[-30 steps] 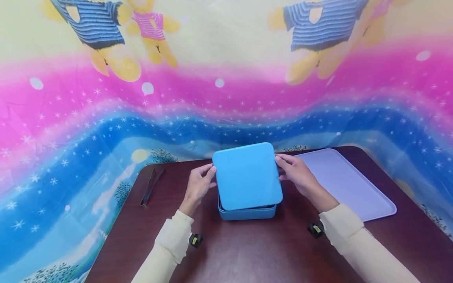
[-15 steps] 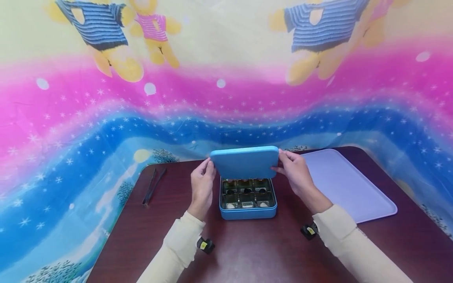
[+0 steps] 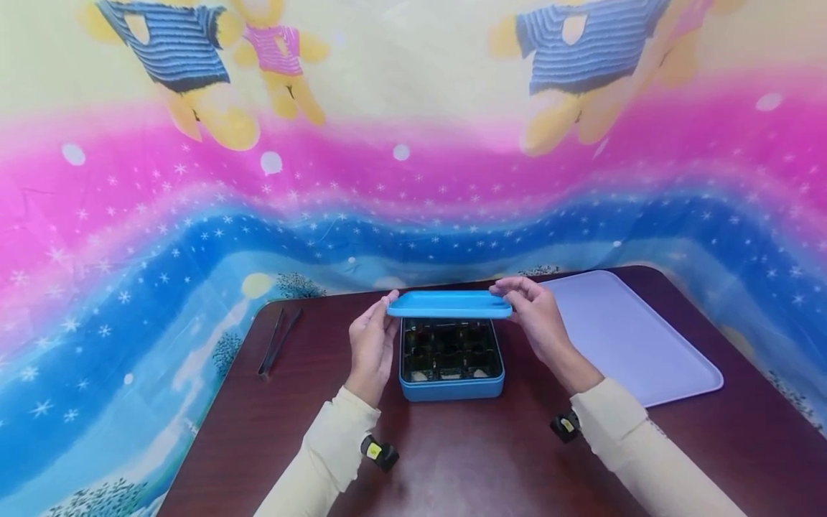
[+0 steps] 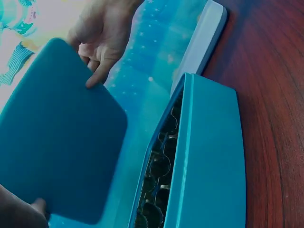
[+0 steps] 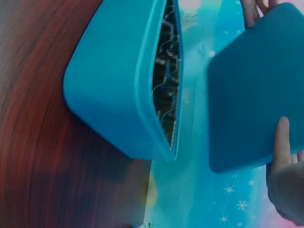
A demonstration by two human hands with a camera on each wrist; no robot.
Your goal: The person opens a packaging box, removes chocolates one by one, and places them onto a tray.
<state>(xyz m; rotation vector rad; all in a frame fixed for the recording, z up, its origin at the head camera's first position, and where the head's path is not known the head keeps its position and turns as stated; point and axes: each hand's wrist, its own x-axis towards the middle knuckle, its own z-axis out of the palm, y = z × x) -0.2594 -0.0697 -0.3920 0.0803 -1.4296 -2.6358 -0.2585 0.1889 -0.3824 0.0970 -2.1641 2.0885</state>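
Observation:
A blue square lid (image 3: 449, 305) is held up between both hands, above the far side of its matching box (image 3: 452, 390). My left hand (image 3: 371, 348) grips the lid's left edge. At the opposite edge, my right hand (image 3: 541, 319) pinches it, with one finger laid along the lid's face (image 5: 256, 95) in the right wrist view. Uncovered, the box stands on the table and shows a divided insert (image 3: 450, 352) with several compartments. Pale pieces (image 3: 450, 374) lie in the near row; the farther compartments look dark.
A pair of dark tongs (image 3: 278, 343) lies at the table's left. To the right, a pale lilac tray (image 3: 620, 337) lies flat near the back edge. A printed cloth (image 3: 400, 194) hangs right behind the dark wooden table (image 3: 452, 459).
Both hands have raised the lid off the box and tipped it back, from facing me to nearly edge-on. The box's compartments have come into view, while the box has stayed put.

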